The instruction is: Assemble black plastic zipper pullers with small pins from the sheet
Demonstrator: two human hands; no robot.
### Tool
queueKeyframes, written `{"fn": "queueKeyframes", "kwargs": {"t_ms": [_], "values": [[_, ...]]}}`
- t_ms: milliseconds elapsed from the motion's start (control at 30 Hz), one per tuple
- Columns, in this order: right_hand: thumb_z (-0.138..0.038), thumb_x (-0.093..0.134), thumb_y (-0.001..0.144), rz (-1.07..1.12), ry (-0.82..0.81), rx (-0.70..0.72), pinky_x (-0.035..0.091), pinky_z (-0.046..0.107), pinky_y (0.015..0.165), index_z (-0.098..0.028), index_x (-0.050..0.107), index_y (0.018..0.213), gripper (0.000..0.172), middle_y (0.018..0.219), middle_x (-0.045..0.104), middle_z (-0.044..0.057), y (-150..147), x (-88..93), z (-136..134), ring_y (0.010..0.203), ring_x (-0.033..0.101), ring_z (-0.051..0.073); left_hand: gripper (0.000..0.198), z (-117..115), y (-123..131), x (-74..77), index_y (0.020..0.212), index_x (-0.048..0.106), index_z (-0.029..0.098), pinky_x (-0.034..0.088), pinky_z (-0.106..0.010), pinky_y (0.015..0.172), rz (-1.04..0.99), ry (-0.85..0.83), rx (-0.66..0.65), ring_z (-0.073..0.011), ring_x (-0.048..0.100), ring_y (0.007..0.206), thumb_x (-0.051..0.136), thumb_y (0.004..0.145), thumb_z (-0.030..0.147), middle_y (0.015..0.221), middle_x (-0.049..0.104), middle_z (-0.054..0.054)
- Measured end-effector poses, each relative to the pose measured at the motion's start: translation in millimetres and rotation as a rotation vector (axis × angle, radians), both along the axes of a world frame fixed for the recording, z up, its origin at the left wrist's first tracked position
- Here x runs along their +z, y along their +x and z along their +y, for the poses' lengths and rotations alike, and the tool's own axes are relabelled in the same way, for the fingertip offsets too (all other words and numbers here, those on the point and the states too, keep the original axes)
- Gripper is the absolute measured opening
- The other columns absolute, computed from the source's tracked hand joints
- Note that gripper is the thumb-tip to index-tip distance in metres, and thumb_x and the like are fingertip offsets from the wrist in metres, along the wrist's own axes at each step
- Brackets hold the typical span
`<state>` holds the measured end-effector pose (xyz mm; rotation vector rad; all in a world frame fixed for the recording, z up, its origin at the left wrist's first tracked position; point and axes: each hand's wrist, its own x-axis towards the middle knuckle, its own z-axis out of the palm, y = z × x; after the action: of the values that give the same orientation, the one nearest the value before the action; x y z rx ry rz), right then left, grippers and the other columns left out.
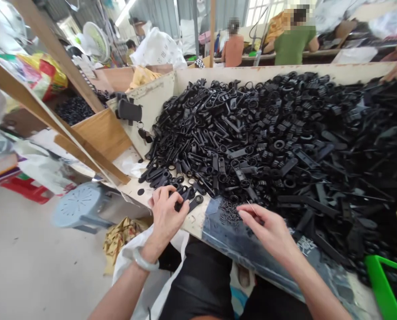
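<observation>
My left hand [167, 208] is curled over a small cluster of black plastic parts at the front edge of the table, with thumb and fingers closed on one black part [177, 206]. Just beside it lies a black plastic arm with a ring-shaped end [196, 202]. My right hand [265, 224] is pinched on a thin, shiny metal tool [251, 206], whose full shape the fingers hide. Under its fingertips, small dark pins [230, 212] are spread on a plastic-covered patch [215, 226] of the tabletop.
A large heap of black plastic parts [238, 129] fills the boarded table. A green bin [376, 280] stands at the near right, a blue stool [80, 204] on the floor at left. A wooden post [58, 58] slants up at left. Co-workers [293, 46] sit behind.
</observation>
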<state>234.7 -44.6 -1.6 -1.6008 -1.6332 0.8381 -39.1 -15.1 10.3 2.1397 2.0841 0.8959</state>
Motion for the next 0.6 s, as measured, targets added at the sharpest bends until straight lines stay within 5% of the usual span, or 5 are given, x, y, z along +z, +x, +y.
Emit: {"fn": "queueKeyframes", "kwargs": {"t_ms": [67, 200, 367, 500, 600], "values": [[-0.038, 0.05, 0.101, -0.247, 0.064, 0.05, 0.051, 0.029, 0.063, -0.022, 0.077, 0.102, 0.032, 0.086, 0.077, 0.005, -10.5, 6.2, 22.0, 0.068, 0.067, 0.019, 0.009, 5.0, 4.7, -6.9, 0.091, 0.073, 0.02, 0.034, -0.053, 0.103, 0.095, 0.011, -0.019, -0.0373, 0.051, 0.126, 0.069, 0.084, 0.024, 0.125, 0.065, -0.016], [-0.03, 0.062, 0.097, -0.418, 0.087, 0.085, 0.05, 0.031, 0.075, -0.022, 0.074, 0.106, 0.017, 0.104, 0.076, 0.007, -51.8, 8.2, 54.9, 0.086, 0.072, 0.023, 0.042, -0.6, 12.1, -27.6, 0.133, 0.068, 0.026, 0.018, -0.058, 0.118, 0.221, 0.064, -0.167, -0.0371, 0.04, 0.146, 0.061, 0.092, 0.022, 0.154, 0.054, -0.014], [-0.019, 0.065, 0.093, -0.531, 0.049, 0.039, 0.045, 0.027, 0.068, -0.019, 0.072, 0.088, 0.008, 0.098, 0.075, 0.008, -77.8, 6.3, 72.4, 0.081, 0.073, 0.02, 0.044, 2.3, 3.6, -50.4, 0.142, 0.063, 0.031, 0.005, -0.055, 0.125, 0.252, 0.039, -0.221, -0.0297, 0.048, 0.143, 0.049, 0.101, 0.021, 0.15, 0.061, -0.008], [-0.028, 0.06, 0.099, -0.538, 0.05, -0.071, 0.045, 0.025, 0.067, -0.022, 0.07, 0.085, 0.019, 0.091, 0.074, 0.002, -50.6, 12.1, 52.6, 0.078, 0.071, 0.017, 0.04, 3.9, 4.6, -44.7, 0.138, 0.067, 0.028, 0.006, -0.06, 0.123, 0.144, 0.088, -0.204, -0.0352, 0.041, 0.148, 0.053, 0.1, 0.026, 0.153, 0.057, -0.012], [-0.032, 0.06, 0.101, -0.531, 0.129, -0.105, 0.043, 0.022, 0.065, -0.023, 0.068, 0.082, 0.023, 0.083, 0.071, -0.001, -32.5, 14.4, 9.6, 0.072, 0.067, 0.013, 0.043, -5.7, 24.7, -28.8, 0.139, 0.064, 0.026, 0.021, -0.058, 0.122, -0.242, -0.001, -0.217, -0.0362, 0.044, 0.145, 0.059, 0.098, 0.037, 0.15, 0.059, -0.013]]}}
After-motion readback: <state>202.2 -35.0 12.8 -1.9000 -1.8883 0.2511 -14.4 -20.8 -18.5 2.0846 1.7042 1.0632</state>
